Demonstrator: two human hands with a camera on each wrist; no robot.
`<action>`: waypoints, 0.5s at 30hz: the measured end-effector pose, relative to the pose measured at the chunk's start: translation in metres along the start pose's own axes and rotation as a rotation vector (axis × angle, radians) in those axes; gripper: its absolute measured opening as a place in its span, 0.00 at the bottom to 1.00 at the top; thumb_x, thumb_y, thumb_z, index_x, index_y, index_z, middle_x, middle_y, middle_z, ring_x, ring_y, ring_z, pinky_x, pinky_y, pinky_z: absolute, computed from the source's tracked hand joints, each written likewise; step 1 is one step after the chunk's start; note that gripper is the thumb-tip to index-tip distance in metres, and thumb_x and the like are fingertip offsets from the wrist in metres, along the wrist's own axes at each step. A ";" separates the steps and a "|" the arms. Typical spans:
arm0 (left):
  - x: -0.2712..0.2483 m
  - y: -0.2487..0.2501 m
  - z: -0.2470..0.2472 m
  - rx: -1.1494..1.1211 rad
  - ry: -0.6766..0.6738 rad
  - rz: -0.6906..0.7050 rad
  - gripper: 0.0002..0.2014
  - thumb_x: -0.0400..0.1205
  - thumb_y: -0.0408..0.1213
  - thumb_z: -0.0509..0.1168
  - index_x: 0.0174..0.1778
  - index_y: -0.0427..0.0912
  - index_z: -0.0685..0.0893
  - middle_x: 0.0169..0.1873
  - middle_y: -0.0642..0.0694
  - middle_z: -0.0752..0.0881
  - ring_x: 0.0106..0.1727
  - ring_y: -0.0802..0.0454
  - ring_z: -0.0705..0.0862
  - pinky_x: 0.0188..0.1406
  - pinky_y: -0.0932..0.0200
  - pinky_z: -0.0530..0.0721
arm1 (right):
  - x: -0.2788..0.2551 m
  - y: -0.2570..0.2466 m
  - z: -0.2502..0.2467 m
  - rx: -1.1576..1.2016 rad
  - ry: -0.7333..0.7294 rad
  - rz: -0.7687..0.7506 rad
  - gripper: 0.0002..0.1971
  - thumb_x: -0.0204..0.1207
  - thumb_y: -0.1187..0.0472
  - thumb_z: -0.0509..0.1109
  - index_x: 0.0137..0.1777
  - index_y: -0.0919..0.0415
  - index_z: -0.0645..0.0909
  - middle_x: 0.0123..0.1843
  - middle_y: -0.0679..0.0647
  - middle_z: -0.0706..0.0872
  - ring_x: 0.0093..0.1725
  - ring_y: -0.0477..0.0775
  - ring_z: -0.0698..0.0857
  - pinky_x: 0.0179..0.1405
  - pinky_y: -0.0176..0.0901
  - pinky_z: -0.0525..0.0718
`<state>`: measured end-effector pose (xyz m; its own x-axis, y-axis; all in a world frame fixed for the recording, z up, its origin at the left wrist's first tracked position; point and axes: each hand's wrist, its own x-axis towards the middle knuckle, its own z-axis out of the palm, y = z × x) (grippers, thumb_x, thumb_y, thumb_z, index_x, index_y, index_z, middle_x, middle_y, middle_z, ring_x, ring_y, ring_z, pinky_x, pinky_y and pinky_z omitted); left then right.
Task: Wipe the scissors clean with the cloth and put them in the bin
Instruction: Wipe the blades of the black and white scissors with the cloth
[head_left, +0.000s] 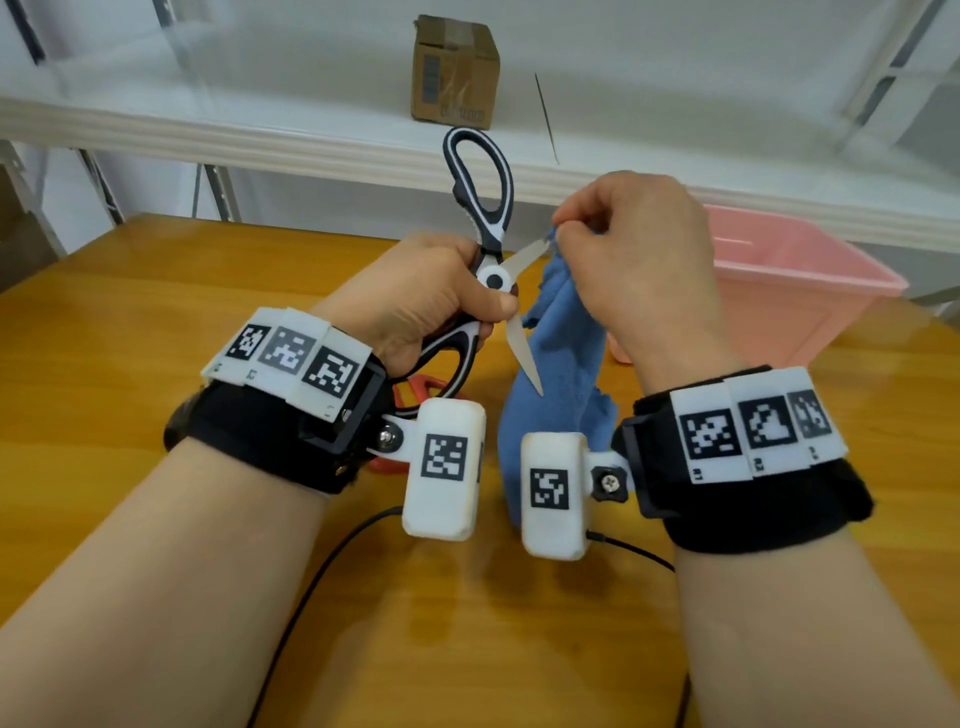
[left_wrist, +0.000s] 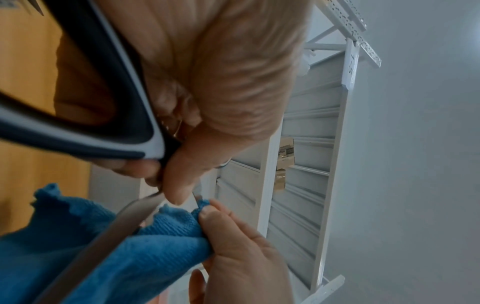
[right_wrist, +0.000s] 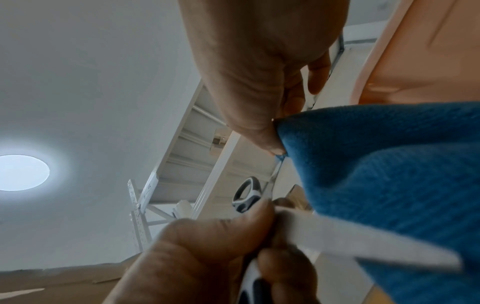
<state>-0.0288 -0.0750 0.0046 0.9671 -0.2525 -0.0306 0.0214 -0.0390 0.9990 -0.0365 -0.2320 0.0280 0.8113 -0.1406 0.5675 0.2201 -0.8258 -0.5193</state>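
Black-and-white scissors (head_left: 485, 208) are held up over the table with blades spread wide. My left hand (head_left: 426, 296) grips them around the pivot and lower handle (left_wrist: 85, 86). One blade (head_left: 524, 358) points down in front of the blue cloth (head_left: 550, 364); the other blade (head_left: 524, 257) points right. My right hand (head_left: 634, 254) pinches the blue cloth (left_wrist: 145, 244) around the tip of that right-pointing blade, thumb and fingers (right_wrist: 262, 131) closed on the fabric (right_wrist: 389, 185). The rest of the cloth hangs down. A pink bin (head_left: 795, 291) stands on the table behind my right hand.
The wooden table (head_left: 130, 312) carries a red-orange object (head_left: 421, 389), partly hidden under my left wrist. Black cables (head_left: 322, 571) run across the near table. A white shelf (head_left: 208, 130) behind the table bears a cardboard box (head_left: 454, 73).
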 end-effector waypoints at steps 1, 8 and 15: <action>0.000 -0.001 0.002 0.012 -0.008 0.000 0.09 0.75 0.19 0.70 0.50 0.29 0.85 0.34 0.39 0.84 0.26 0.50 0.80 0.27 0.59 0.82 | 0.001 0.003 -0.002 -0.001 0.020 0.018 0.10 0.72 0.60 0.65 0.36 0.43 0.82 0.45 0.43 0.90 0.54 0.55 0.87 0.60 0.65 0.83; 0.000 -0.004 -0.001 -0.034 -0.071 -0.031 0.05 0.78 0.23 0.68 0.48 0.32 0.85 0.33 0.41 0.84 0.29 0.52 0.80 0.28 0.61 0.81 | 0.008 0.027 -0.013 0.010 0.035 0.077 0.09 0.76 0.61 0.68 0.39 0.45 0.83 0.45 0.44 0.88 0.54 0.53 0.87 0.57 0.52 0.85; 0.002 -0.003 -0.015 -0.217 -0.048 -0.005 0.12 0.82 0.28 0.65 0.60 0.27 0.82 0.31 0.46 0.84 0.33 0.53 0.83 0.37 0.61 0.86 | 0.006 0.022 -0.005 0.165 -0.096 0.004 0.04 0.75 0.59 0.74 0.47 0.49 0.85 0.38 0.44 0.86 0.43 0.44 0.86 0.49 0.47 0.86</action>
<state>-0.0228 -0.0609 0.0016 0.9538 -0.2988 -0.0318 0.0852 0.1676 0.9822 -0.0294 -0.2533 0.0228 0.8584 -0.0843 0.5060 0.2965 -0.7234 -0.6235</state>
